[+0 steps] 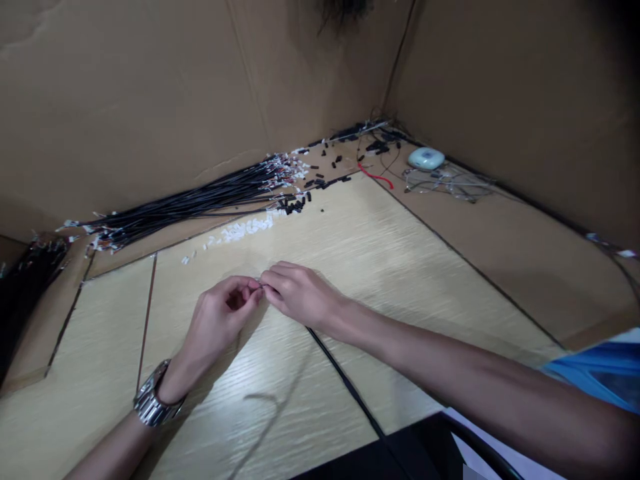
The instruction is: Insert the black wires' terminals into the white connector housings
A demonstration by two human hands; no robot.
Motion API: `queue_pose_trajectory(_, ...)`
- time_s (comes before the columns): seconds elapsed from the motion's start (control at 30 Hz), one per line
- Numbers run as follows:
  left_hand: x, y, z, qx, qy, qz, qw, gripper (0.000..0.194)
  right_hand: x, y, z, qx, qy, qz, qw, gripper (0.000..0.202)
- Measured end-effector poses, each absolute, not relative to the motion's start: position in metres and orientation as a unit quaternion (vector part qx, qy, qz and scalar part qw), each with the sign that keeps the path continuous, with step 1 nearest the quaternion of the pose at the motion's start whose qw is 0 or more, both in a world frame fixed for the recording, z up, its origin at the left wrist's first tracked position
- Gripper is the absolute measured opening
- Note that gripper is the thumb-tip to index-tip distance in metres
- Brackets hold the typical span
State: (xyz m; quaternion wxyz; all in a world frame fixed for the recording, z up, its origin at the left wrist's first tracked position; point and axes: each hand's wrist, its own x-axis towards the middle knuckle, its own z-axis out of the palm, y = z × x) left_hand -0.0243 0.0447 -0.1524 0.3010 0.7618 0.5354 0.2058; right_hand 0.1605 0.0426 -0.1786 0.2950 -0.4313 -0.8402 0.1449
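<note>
Both of my hands meet fingertip to fingertip above the middle of the wooden board. My left hand (217, 313), with a metal watch (157, 397) on its wrist, pinches something thin between thumb and forefinger, too small to make out. My right hand (303, 297) is closed around the end of a black cable (345, 377). That cable emerges below the right hand and runs down to the bottom edge. Its tip is mostly hidden by my fingers. Beyond the hands lie small white connectors (247, 228) in a scattered strip.
A bundle of black cables (190, 200) with bare coloured wire ends lies along the cardboard wall (150, 87). Short black sleeves (295, 205) sit by its right end. At the back right are a pale blue case (426, 158), a red wire (377, 177) and clear plastic (450, 183).
</note>
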Motion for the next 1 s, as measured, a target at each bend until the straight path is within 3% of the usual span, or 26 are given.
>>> queue_pose_trajectory(0.6,-0.019,0.05,-0.157,0.641,0.556,0.271,0.454,0.019,0.161,0.045,-0.18,-0.416,-0.814,0.228,0.336,0.015)
queue_pose_trajectory(1.0,-0.012,0.048,-0.158,0.609,0.551,0.337,0.46,0.024,0.161,0.043,-0.175,-0.453,-0.739,0.28,0.414,0.014)
